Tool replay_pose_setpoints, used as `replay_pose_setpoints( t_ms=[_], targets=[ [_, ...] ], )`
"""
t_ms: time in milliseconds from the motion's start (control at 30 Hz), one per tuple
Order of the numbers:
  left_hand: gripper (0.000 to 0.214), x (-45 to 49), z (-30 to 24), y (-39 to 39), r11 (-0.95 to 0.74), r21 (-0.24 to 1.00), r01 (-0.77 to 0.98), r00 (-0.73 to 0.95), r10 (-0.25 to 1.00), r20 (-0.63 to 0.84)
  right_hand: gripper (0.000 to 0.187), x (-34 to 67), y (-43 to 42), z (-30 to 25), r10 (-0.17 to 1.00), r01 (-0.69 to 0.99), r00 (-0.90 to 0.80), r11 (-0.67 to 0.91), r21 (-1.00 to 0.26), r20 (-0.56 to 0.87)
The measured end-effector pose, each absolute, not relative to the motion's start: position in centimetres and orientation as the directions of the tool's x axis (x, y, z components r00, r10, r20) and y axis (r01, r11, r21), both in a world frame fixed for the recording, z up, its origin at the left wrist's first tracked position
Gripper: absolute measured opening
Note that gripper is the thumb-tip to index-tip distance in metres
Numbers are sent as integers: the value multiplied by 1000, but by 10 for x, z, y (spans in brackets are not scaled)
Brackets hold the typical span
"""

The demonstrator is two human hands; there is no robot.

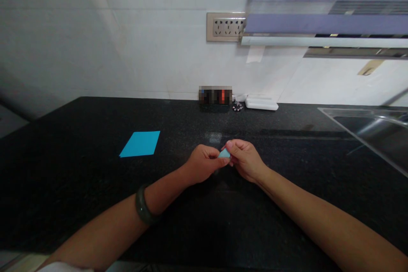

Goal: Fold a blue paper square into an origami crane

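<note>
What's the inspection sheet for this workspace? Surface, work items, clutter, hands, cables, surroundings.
Surface: black counter, with a sink at the right.
Work items: light blue piece held between the hands; blue sheet on the counter, left of them.
Clutter: along the wall, a pixelated dark item, beads and a white case.
Hands: left hand and right hand both grip the light blue piece; bangle on the left wrist.
Cables: nothing seen for certain; a white shape behind the beads is unclear.
Surroundings: pale wall, outlet partly covered by a purple panel.
</note>
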State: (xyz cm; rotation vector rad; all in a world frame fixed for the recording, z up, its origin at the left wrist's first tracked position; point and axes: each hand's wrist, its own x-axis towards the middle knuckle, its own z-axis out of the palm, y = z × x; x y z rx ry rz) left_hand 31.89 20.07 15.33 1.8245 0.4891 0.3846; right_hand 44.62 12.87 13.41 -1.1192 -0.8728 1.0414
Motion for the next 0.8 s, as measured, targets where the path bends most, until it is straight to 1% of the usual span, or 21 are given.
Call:
replay_pose_setpoints(
  t_ms=[133,300,500,567,667,733,800],
  targets=[
    [30,319,154,202,-274,948,164,857,515,0,29,446,129,136,937,-210,344,145,-967,66],
    [29,318,155,201,-260,951,166,853,521,-7,26,446,128,136,943,-174,323,138,-975,76],
    [31,318,152,202,-247,956,160,845,535,-3,26,447,129,138,943,-187,328,128,-974,61],
    [33,319,150,205,-241,958,153,821,571,13,25,448,129,138,952,-152,300,116,-981,66],
    [34,321,148,208,-218,967,131,800,600,26,22,451,129,137,956,-42,280,102,-994,86],
    [32,322,147,209,-189,976,107,808,588,26,21,453,130,136,943,3,318,104,-995,100],
    [29,323,145,209,-165,983,79,790,611,39,21,455,131,135,922,20,371,112,-994,111]
  ],
)
